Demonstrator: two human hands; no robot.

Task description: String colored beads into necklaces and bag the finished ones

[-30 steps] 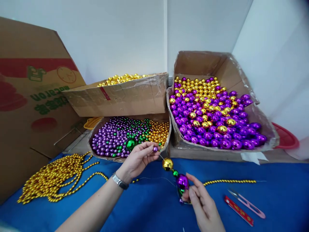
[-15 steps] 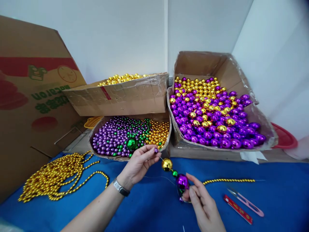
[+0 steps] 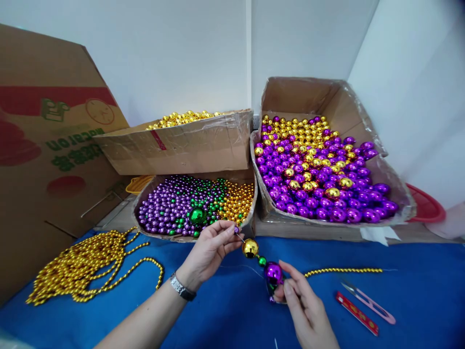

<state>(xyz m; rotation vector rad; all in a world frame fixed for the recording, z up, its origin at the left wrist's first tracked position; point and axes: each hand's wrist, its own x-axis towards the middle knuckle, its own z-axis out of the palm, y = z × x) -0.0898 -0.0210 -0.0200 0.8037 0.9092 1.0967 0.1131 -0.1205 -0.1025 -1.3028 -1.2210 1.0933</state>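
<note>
My left hand (image 3: 209, 247) pinches a small purple bead (image 3: 236, 230) on a thin needle or wire, just above a gold ball (image 3: 250, 247). Below the gold ball the strand carries a small green bead (image 3: 261, 261) and a large purple ball (image 3: 273, 273). My right hand (image 3: 307, 310) is closed around the strand's lower end under the purple ball, over the blue cloth (image 3: 218, 310). A silver watch (image 3: 182, 288) is on my left wrist.
A low box of small purple, green and gold beads (image 3: 192, 206) lies behind my left hand, a box of gold beads (image 3: 181, 140) above it. A large box of purple and gold balls (image 3: 316, 169) stands right. Gold bead strands (image 3: 87, 266) lie left; a strand (image 3: 343, 271), snips (image 3: 366, 300) and a red tool (image 3: 358, 314) lie right.
My left hand has come down slightly, bringing the small purple bead closer to the gold ball. My right hand has hardly moved.
</note>
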